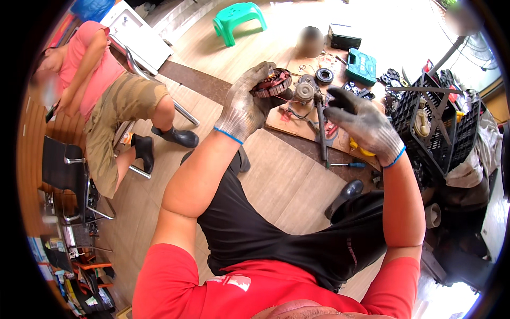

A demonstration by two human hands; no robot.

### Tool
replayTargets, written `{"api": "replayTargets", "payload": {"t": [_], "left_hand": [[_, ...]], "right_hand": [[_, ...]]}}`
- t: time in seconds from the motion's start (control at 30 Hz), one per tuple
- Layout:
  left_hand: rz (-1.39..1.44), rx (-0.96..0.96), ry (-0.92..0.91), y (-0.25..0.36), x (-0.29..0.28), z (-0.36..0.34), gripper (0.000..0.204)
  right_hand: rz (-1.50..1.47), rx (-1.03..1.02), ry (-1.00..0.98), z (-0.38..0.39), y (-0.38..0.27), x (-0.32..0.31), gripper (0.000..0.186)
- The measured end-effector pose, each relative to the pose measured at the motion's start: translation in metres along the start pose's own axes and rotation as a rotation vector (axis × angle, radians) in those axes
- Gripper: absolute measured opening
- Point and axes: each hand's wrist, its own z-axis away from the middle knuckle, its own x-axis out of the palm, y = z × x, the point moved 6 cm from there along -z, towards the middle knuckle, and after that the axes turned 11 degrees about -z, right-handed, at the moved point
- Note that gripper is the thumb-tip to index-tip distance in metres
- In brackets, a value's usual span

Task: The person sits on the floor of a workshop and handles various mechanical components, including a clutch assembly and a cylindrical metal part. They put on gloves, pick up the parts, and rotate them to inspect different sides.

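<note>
My left hand point(243, 101), in a grey-white work glove with a blue cuff, grips a ring-shaped motor stator point(273, 85) with reddish-brown windings and raises it over the floor. To its right my right hand point(364, 119), gloved alike, is held in the air with its fingers apart and nothing in them. Below and between the hands lies a hammer point(322, 135) on a sheet of cardboard point(280, 122). A round metal motor housing point(305, 91) sits by the hammer's head, and a black ring-shaped part point(324, 76) lies just beyond.
A blue-handled screwdriver point(353, 165) lies near my right boot. Farther off are a teal tool case point(361, 67), a black box point(344, 38) and a green stool point(241, 15). Black crates point(425, 127) full of parts stand at right. At left sits a person point(87, 74) in a pink shirt.
</note>
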Motion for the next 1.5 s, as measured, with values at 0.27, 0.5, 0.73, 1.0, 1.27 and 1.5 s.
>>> {"api": "replayTargets", "payload": {"t": [0.27,0.5,0.73,1.0,1.27,1.5], "left_hand": [[-0.218,-0.022,0.063,-0.013,0.003,0.008,0.034],[-0.183,0.010,0.100,-0.016,0.009,0.009,0.035],[0.068,0.073,0.189,0.017,-0.021,0.001,0.031],[0.108,0.069,0.293,0.040,-0.052,0.006,0.037],[-0.029,0.090,0.153,0.023,-0.034,0.009,0.032],[-0.074,0.036,0.123,-0.006,-0.010,0.009,0.028]], "right_hand": [[-0.080,0.011,-0.225,-0.015,-0.012,0.033,0.046],[-0.533,0.141,-0.123,-0.027,-0.004,0.091,0.036],[-0.009,-0.461,-0.121,-0.003,-0.014,0.115,0.019],[-0.018,-0.250,-0.354,0.039,0.012,0.145,0.015],[-0.454,0.236,-0.483,0.039,0.036,0.132,0.058],[-0.119,-0.105,-0.038,0.008,-0.005,0.072,0.051]]}}
